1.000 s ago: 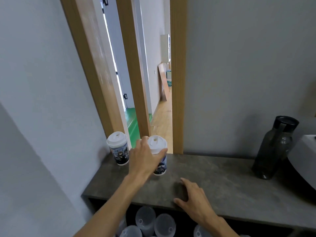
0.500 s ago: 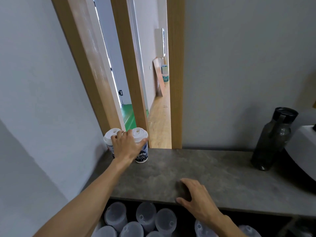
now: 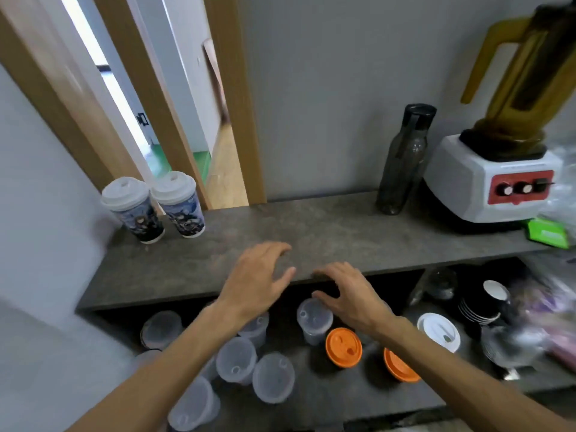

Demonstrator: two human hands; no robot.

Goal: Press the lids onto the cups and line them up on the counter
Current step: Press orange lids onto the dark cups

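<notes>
From the head view, I am seeing that the left hand [image 3: 255, 277] has let go of the second lidded cup [image 3: 180, 203] and come back toward the near edge of the desk [image 3: 327, 232], while the camera has tipped down onto the shelf [image 3: 311, 397] below. That cup is now standing just beside the first lidded cup [image 3: 132, 208] at the far left end of the desk, both upright with white lids on. The left hand is hovering over the desk edge, its fingers [image 3: 277, 247] spread apart and holding nothing. The right hand [image 3: 349, 294] is reaching below the edge, fingers apart and loosely bent, gripping nothing. On the shelf I am seeing clear lidded cups [image 3: 237, 358], two orange lids [image 3: 343, 347] and a white lid [image 3: 438, 330]. A dark bottle [image 3: 402, 160] and a blender [image 3: 495, 179] are standing at the right.
</notes>
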